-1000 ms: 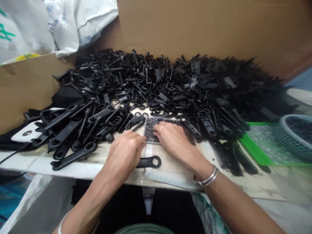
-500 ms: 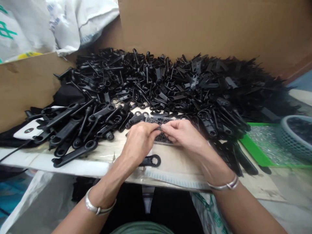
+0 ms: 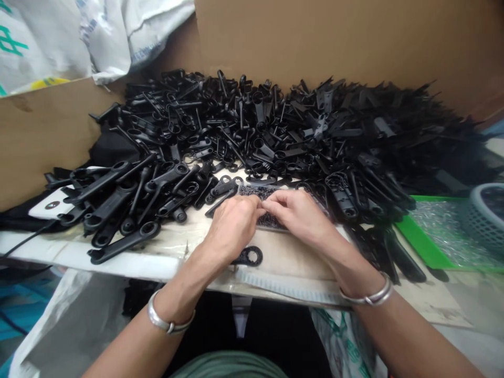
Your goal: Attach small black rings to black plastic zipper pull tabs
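Note:
My left hand (image 3: 235, 223) and my right hand (image 3: 293, 210) meet over a clear shallow box (image 3: 271, 220) of tiny dark parts. The fingertips of both are pinched together; whatever is between them is too small or too hidden to name. Below my left hand, near the table's front edge, lies a black plastic handle-like part (image 3: 252, 255) with a toothed ring at its end, partly covered by my wrist. Several similar black parts (image 3: 118, 205) are heaped to the left of the hands.
A large pile of black plastic parts (image 3: 252, 121) spreads along the cardboard wall (image 3: 334, 42). At right a green tray (image 3: 423, 241) holds small shiny pieces, with a grey basket (image 3: 486, 226) on it. A white device (image 3: 51, 205) with a cable sits at left.
Both hands stay together over the box, with only slight finger shifts; the left fingers are curled more inward. The whole view has shifted a little.

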A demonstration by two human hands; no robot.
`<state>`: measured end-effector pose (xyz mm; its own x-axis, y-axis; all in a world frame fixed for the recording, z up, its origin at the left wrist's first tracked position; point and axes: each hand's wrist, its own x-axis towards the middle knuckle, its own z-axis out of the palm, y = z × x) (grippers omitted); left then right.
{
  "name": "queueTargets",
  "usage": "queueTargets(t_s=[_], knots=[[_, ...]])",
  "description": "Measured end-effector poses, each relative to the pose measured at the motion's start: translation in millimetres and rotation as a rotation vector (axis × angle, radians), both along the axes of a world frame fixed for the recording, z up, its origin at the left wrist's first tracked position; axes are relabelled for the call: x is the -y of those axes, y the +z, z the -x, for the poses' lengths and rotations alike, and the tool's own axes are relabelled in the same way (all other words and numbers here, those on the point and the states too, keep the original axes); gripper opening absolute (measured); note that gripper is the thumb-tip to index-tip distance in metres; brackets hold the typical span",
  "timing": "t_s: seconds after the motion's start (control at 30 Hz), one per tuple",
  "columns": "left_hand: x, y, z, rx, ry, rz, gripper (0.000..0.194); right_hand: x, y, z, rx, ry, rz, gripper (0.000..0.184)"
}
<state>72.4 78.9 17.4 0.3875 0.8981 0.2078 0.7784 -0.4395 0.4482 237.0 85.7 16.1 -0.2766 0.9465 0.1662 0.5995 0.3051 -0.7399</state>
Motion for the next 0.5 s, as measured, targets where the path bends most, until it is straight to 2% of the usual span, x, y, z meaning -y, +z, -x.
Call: queueTargets(t_s=[0.1, 0.3, 0.4, 0.5], knots=[[0.5, 0.5, 2.8, -0.011, -0.035, 0.024, 0.020, 2.3, -1.2, 0.1, -0.085, 0.014, 0.111, 0.033], [1.7, 6.2, 7.8, 0.093, -0.054, 0.076, 0.025, 9.6, 3.4, 0.6, -0.281, -0.008, 0.325, 0.027], [2.1, 5.6, 7.5, 0.051, -0.042, 0.069, 0.031, 11.6, 2.4, 2.5, -0.268, -0.050, 0.283, 0.026], [2.4, 2.4, 6.8, -0.073, 0.004, 0.018, 0.030, 12.5, 0.9, 2.9, -0.173, -0.117, 0.148, 0.029]])
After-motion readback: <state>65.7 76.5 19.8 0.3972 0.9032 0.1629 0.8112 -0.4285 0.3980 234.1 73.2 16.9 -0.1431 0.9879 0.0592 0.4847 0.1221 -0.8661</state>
